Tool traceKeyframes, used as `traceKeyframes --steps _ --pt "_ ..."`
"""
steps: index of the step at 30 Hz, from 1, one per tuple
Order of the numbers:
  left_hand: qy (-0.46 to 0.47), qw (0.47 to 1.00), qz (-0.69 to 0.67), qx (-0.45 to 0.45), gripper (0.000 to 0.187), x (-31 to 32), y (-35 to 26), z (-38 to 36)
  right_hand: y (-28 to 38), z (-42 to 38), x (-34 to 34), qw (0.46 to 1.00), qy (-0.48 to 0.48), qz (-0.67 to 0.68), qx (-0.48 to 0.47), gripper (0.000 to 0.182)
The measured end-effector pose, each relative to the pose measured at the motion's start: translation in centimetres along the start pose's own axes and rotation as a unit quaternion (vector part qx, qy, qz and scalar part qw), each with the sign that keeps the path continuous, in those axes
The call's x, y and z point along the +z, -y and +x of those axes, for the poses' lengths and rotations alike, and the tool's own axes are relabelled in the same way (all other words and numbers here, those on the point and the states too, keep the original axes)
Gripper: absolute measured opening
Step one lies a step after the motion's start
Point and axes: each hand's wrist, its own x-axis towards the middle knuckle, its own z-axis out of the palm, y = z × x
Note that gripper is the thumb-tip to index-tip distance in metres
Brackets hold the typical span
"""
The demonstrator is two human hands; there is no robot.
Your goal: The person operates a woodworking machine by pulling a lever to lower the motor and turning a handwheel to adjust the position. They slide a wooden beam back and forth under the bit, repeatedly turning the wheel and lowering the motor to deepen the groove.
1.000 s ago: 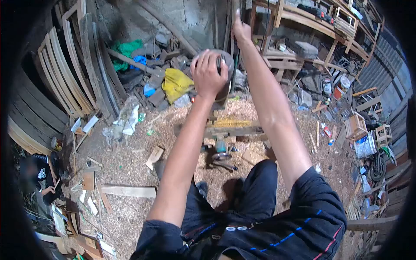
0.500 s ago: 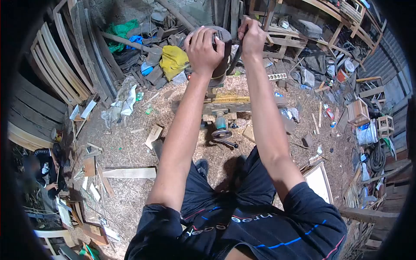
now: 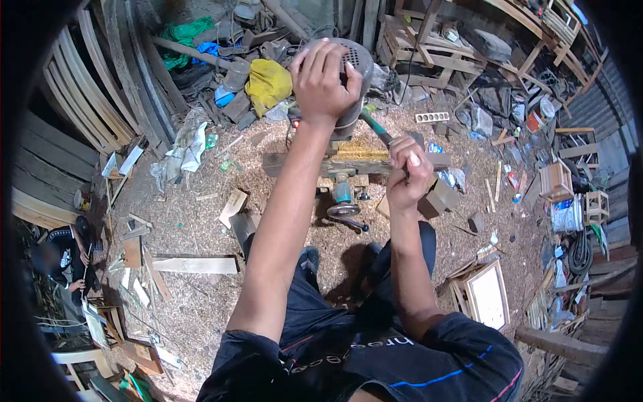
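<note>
My left hand (image 3: 326, 84) lies over the top of a round grey motor housing (image 3: 360, 61) with vent holes, its fingers stretched and thumb apart. With its fingers wrapped round a long lever (image 3: 375, 127), my right hand (image 3: 410, 171) is low, to the right of the machine. The lever slants down from the machine and has a green part; its grip end is hidden in the hand. Below the motor lies a dark wooden beam (image 3: 284, 164) with a yellowish block (image 3: 362, 153) behind its front edge. A handwheel (image 3: 343, 211) with a crank sticks out towards me.
Wood shavings cover the floor (image 3: 201, 228). A yellow sack (image 3: 268, 87) and scrap are piled behind, curved wooden pieces (image 3: 90, 87) lean at left. A white-topped wooden frame (image 3: 487, 298) stands by my right leg. Another person (image 3: 67, 258) sits at far left, holding something long.
My right hand has pulled the lever down and towards me, from beside the motor's top to near beam level. My left hand stays on the motor housing.
</note>
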Motion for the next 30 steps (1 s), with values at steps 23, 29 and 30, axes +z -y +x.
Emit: traceKeyframes --steps 23,29,30 --pt "-0.008 1.0 -0.012 0.0 0.021 1.0 -0.7 3.8 -15.4 25.8 0.9 0.86 0.074 -0.506 -0.002 0.044" --pt "0.041 0.997 -0.063 -0.027 0.021 -1.2 -1.0 3.6 -12.1 21.1 -0.4 0.88 0.166 -0.439 0.068 0.047" --pt "0.052 0.995 -0.083 -0.025 0.022 -1.7 -0.7 3.1 -13.3 20.0 -1.3 0.898 0.154 -0.41 0.052 0.045"
